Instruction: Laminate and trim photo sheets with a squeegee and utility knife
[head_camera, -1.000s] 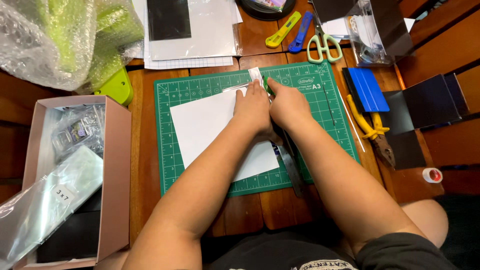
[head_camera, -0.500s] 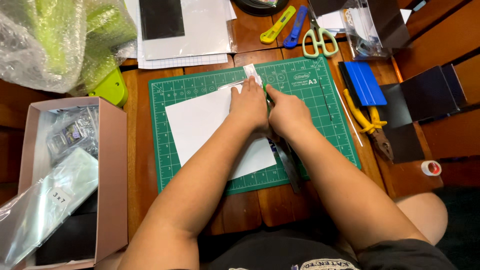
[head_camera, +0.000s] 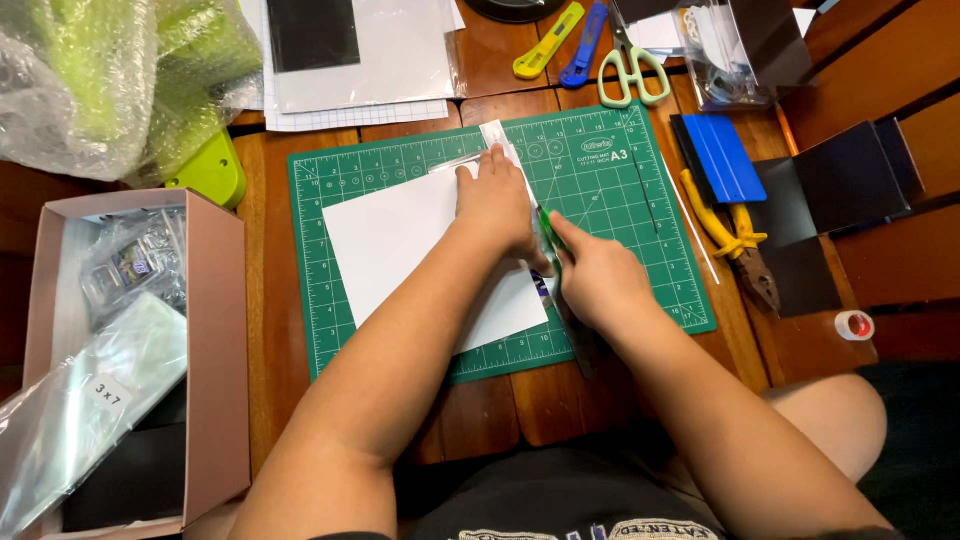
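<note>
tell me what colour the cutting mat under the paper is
Green with a pale grid, in the head view: cutting mat.

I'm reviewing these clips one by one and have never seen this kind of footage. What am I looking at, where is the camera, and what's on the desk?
There is no machine here: a person works with bare hands, filmed by a camera on their head looking down. On the wooden desk lies a green cutting mat with a white sheet on it. The left hand presses a ruler along the sheet's edge. The right hand grips a green knife against that ruler. Around them lie scissors, pliers, a blue scraper, a pink box and bubble wrap.
</note>
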